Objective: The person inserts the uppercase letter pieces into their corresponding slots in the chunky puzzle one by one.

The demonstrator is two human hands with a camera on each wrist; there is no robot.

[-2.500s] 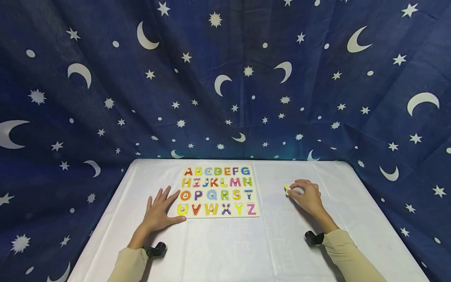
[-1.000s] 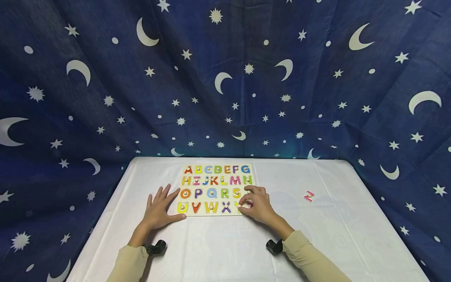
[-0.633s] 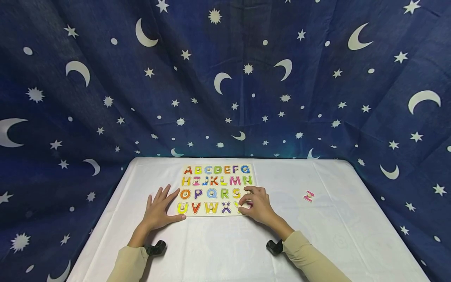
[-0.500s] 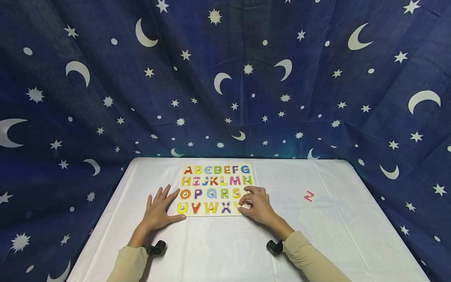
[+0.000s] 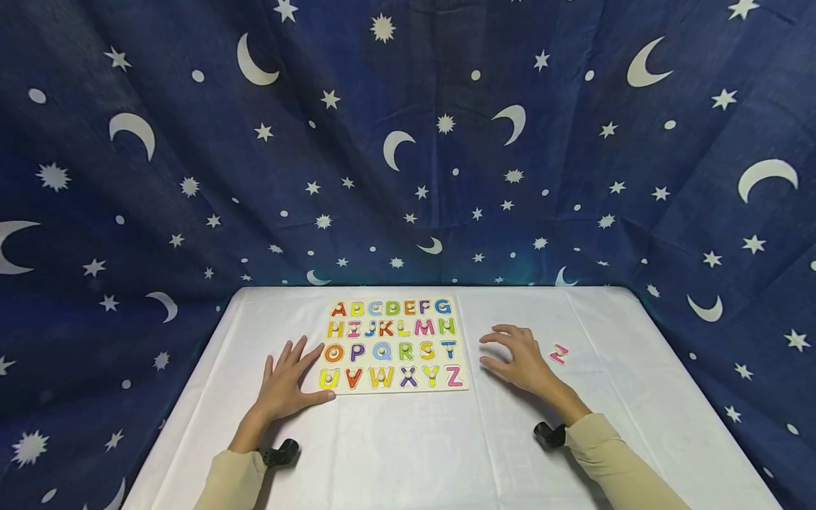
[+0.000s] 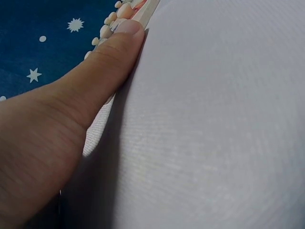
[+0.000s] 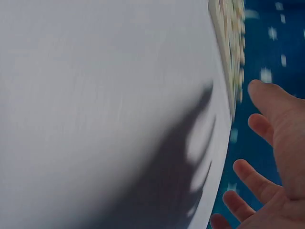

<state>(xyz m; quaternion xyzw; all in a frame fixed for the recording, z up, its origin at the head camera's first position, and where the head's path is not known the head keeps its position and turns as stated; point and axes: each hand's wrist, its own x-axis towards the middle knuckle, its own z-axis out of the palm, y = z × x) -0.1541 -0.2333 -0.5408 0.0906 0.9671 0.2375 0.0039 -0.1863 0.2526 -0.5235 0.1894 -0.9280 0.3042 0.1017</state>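
Note:
A wooden alphabet puzzle board (image 5: 460, 322) lies on the white table, with coloured letters A to Z seated in its rows. My left hand (image 5: 290, 379) lies flat on the cloth at the board's lower left corner. In the left wrist view its thumb (image 6: 109, 62) presses against the board's edge (image 6: 145, 12). My right hand (image 5: 519, 358) hovers open and holds nothing, fingers spread, just right of the board. A small loose pink letter piece (image 5: 559, 353) lies on the cloth just right of that hand. The right wrist view shows the spread fingers (image 7: 267, 124) and the blurred board edge (image 7: 228, 28).
The table (image 5: 408, 446) wears a white cloth, and its far edge meets a dark blue curtain (image 5: 408, 142) printed with stars and moons. The curtain also drapes down both sides. Black wrist cameras (image 5: 280, 452) (image 5: 547, 433) sit on both sleeves.
My right hand has left the board's bottom right corner and moved right, opening its fingers. The Y and Z it covered now show in the bottom row. The left hand has stayed put.

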